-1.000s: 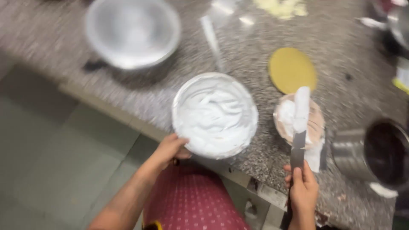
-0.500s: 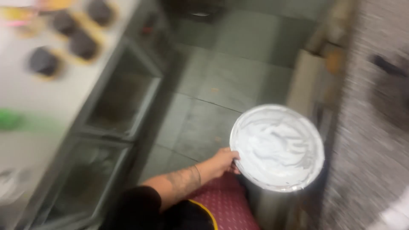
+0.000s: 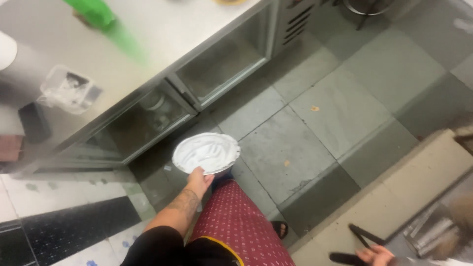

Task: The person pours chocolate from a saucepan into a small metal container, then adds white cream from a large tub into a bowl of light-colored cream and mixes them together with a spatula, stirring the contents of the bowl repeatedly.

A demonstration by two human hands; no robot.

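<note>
White cream filled the round metal bowl [image 3: 206,152]; the left hand [image 3: 199,181], fingers closed on its rim, had carried it from the counter over the floor, while the right hand [image 3: 375,255] had dropped low, grip unclear.

Even, moderately bright overhead light. Glare washes the steel table [image 3: 162,29]. Motion blur smears the green object [image 3: 98,15] and lower-right corner; shadows soft.

Tattooed left forearm [image 3: 182,204], black short sleeve [image 3: 152,246], maroon dotted apron [image 3: 236,226] with yellow trim, dark sandal [image 3: 280,228].
</note>
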